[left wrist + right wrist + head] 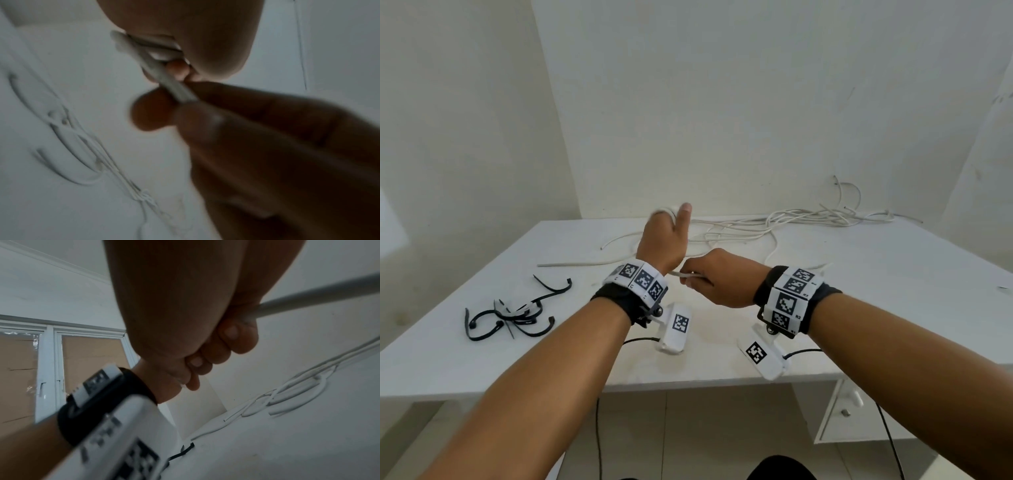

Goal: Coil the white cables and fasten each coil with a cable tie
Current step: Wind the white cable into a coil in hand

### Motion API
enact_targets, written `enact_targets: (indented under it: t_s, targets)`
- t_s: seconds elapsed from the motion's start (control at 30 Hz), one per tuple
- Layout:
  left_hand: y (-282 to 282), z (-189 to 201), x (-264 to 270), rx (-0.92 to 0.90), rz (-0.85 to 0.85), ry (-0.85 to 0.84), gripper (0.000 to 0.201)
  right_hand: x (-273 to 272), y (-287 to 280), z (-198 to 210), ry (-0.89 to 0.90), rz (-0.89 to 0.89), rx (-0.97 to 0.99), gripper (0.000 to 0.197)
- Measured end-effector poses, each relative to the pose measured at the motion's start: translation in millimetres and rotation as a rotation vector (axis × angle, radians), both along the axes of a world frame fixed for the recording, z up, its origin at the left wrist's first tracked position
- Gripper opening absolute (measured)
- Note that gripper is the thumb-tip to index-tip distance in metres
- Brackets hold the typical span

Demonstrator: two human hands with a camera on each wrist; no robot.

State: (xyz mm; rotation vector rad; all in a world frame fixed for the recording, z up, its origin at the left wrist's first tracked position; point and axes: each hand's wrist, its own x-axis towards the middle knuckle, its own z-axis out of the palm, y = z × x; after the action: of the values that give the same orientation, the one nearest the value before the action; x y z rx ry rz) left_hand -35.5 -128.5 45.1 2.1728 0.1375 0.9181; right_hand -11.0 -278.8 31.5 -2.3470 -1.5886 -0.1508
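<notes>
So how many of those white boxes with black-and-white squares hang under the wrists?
2. The left white box hangs under the left wrist, the right white box under the right wrist, both above the table. None looks hidden.

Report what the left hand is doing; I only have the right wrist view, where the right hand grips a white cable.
Observer: The left hand is raised, thumb up, with what look like loops of the white cable held at its fingers.
Operator: Locate the cable ties.
Observer: The black cable ties lie in a pile on the table, left of the left forearm, with neither hand on them.
</notes>
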Motion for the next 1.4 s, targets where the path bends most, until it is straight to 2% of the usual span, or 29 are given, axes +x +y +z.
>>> enact_targets:
  t_s: [0.07, 0.2, 0.27, 0.37, 0.47, 0.57, 0.67, 0.87, 0.97, 1.1, 1.4]
  targets:
    - [1, -6, -2, 0.166, -0.043, 0.103, 0.057, -1, -5, 6, -0.013, 0.015, -0.004, 0.02]
    - [4, -12, -5, 0.239, -0.136, 0.546, 0.049, 6, -22, 20, -0.018, -0.006, 0.011, 0.015]
    - [5, -14, -10, 0.159, -0.265, 0.666, 0.052, 11, -29, 24, 0.027, -0.027, 0.03, 0.014]
    - [2, -17, -18, -0.028, -0.418, 0.723, 0.061, 18, -37, 28, 0.103, -0.049, 0.097, 0.012]
    - [-2, -17, -21, -0.2, -0.585, 0.696, 0.052, 23, -42, 33, 0.179, -0.067, 0.191, 0.011]
    - [-2, -18, -24, -0.209, -0.705, 0.666, 0.043, 29, -44, 38, 0.258, -0.086, 0.301, 0.013]
    - [-1, -19, -30, -0.315, -0.801, 0.655, 0.038, 39, -47, 38, 0.309, -0.099, 0.422, 0.019]
    - [-8, 0, -43, -0.556, -0.985, 0.481, 0.034, 47, -43, 24, 0.447, -0.118, 0.591, 0.015]
    - [-12, 11, -47, -0.61, -0.934, 0.372, 0.034, 44, -33, 19, 0.561, -0.06, 0.66, 0.018]
    - [-18, 17, -50, -0.655, -0.876, 0.206, 0.036, 31, -20, 24, 0.608, -0.013, 0.683, 0.023]
    - [-20, 37, -56, -0.753, -0.871, -0.074, 0.037, 24, -7, 17, 0.525, -0.056, 0.602, 0.049]
